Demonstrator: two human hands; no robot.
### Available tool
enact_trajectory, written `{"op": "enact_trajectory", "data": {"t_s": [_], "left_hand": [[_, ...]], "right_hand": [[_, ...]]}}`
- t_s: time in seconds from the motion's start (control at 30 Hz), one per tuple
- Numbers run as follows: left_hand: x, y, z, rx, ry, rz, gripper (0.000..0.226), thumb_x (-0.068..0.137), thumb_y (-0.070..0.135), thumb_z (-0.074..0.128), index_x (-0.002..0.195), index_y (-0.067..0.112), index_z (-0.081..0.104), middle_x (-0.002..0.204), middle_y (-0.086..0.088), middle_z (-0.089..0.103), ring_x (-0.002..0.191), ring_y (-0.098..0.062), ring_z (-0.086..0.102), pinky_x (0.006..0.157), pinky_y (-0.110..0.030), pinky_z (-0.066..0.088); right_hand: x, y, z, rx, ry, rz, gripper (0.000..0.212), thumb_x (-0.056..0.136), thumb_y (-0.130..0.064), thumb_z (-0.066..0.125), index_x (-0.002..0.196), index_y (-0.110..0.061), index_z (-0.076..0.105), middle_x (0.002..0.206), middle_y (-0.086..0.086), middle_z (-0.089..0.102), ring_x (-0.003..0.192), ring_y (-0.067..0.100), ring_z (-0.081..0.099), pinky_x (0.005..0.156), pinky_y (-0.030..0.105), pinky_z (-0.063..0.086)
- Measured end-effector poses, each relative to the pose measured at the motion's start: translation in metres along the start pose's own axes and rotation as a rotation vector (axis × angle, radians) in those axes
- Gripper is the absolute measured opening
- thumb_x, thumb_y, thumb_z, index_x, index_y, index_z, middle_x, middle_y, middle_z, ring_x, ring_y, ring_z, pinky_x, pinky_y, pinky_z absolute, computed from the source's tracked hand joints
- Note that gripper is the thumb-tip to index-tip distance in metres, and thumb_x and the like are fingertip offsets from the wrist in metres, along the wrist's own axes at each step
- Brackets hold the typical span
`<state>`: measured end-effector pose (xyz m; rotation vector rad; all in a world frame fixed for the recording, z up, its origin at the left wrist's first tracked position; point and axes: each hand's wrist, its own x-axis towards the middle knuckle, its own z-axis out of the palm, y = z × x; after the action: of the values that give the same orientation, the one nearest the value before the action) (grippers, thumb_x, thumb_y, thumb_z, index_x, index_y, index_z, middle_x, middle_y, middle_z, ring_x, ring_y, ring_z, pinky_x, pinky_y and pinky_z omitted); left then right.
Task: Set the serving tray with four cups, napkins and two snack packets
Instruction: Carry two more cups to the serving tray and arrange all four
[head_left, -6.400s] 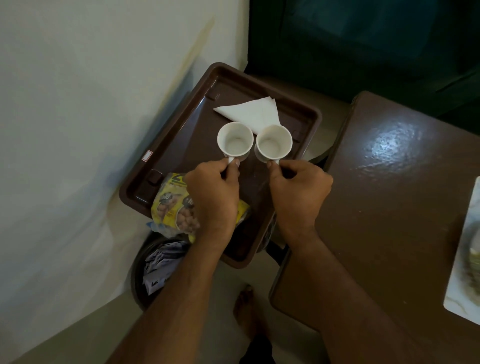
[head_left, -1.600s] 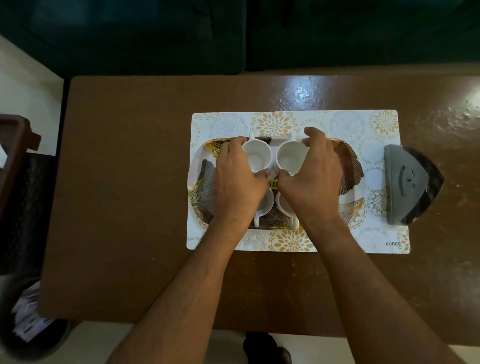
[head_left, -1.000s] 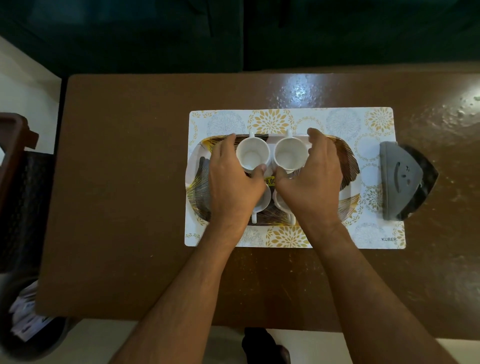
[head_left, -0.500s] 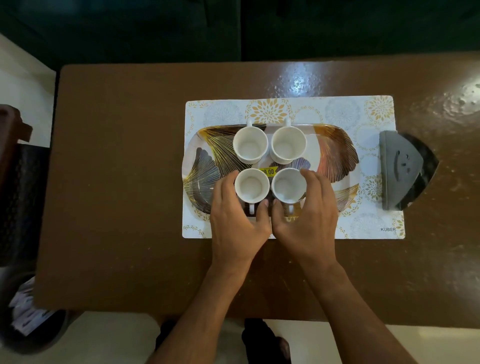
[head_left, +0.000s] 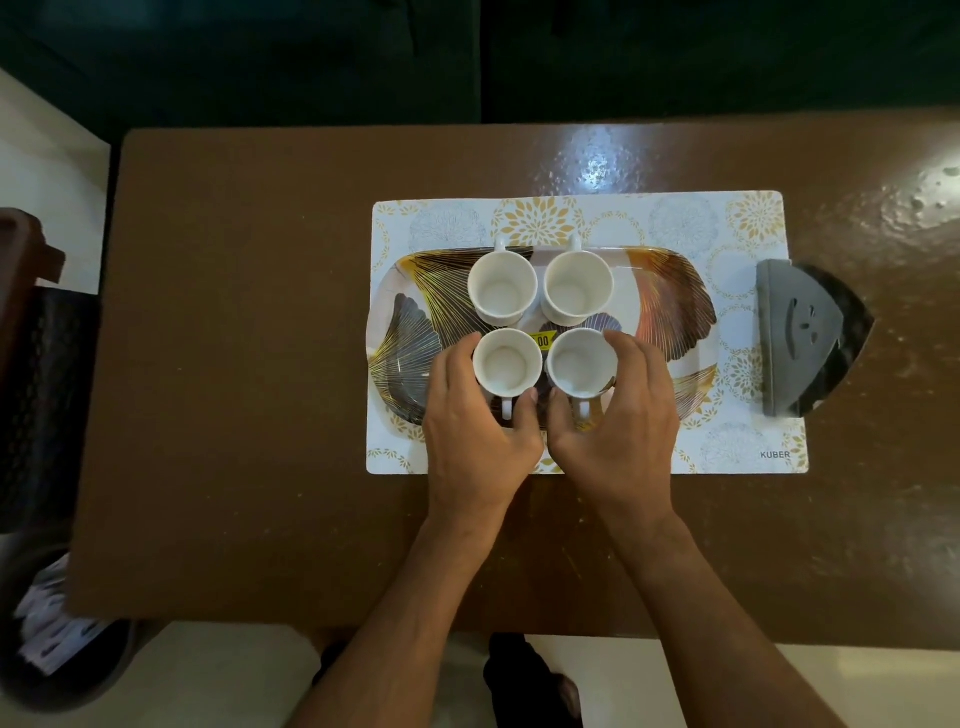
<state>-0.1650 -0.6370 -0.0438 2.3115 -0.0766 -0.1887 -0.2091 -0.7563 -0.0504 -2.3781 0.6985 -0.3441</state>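
Observation:
An oval serving tray (head_left: 670, 306) with gold leaf patterns lies on a floral placemat (head_left: 737, 218). On it stand several white cups in a square: far left cup (head_left: 502, 286), far right cup (head_left: 578, 286), near left cup (head_left: 507, 361), near right cup (head_left: 582, 361). My left hand (head_left: 475, 421) wraps around the near left cup, thumb by its handle. Around the near right cup curls my right hand (head_left: 615, 421). All cups are upright and empty. No napkins or snack packets lie on this tray.
A grey napkin holder (head_left: 797, 338) stands at the placemat's right edge on the brown table (head_left: 249, 364). At far left a brown tray's corner (head_left: 26, 254) and a dark bin (head_left: 57, 644) with papers sit beside the table.
My hands drew back from the far pair of cups to the near pair about half a second ago and stay there; the view shifted slightly.

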Motion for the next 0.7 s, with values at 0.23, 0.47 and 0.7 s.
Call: {"op": "enact_trajectory", "data": {"t_s": [0.23, 0.47, 0.7], "left_hand": [[0.002, -0.001, 0.000, -0.022, -0.016, -0.004, 0.067, 0.081, 0.025, 0.084, 0.139, 0.008, 0.054, 0.132, -0.005, 0.061, 0.124, -0.014, 0.056, 0.096, 0.001, 0.032], [0.005, -0.003, -0.015, -0.068, 0.006, -0.005, 0.068, 0.091, 0.037, 0.070, 0.149, 0.010, 0.047, 0.149, -0.006, 0.054, 0.140, -0.018, 0.049, 0.107, -0.020, 0.038], [0.012, -0.032, -0.074, -0.097, 0.053, 0.069, 0.061, 0.098, 0.039, 0.057, 0.151, 0.011, 0.045, 0.149, -0.005, 0.052, 0.137, -0.016, 0.051, 0.109, -0.035, 0.050]], "right_hand": [[-0.002, -0.004, -0.001, -0.028, -0.003, 0.015, 0.065, 0.078, -0.026, 0.080, 0.132, 0.002, 0.057, 0.128, 0.017, 0.061, 0.120, 0.032, 0.058, 0.101, 0.038, 0.048], [-0.005, -0.020, -0.006, -0.109, 0.065, -0.080, 0.073, 0.089, -0.039, 0.072, 0.144, 0.004, 0.049, 0.145, 0.021, 0.052, 0.140, 0.034, 0.046, 0.117, 0.040, 0.037], [-0.013, -0.069, 0.014, -0.201, 0.035, -0.263, 0.068, 0.100, -0.046, 0.058, 0.147, 0.002, 0.048, 0.154, 0.020, 0.048, 0.152, 0.034, 0.035, 0.122, 0.052, 0.032]]}}
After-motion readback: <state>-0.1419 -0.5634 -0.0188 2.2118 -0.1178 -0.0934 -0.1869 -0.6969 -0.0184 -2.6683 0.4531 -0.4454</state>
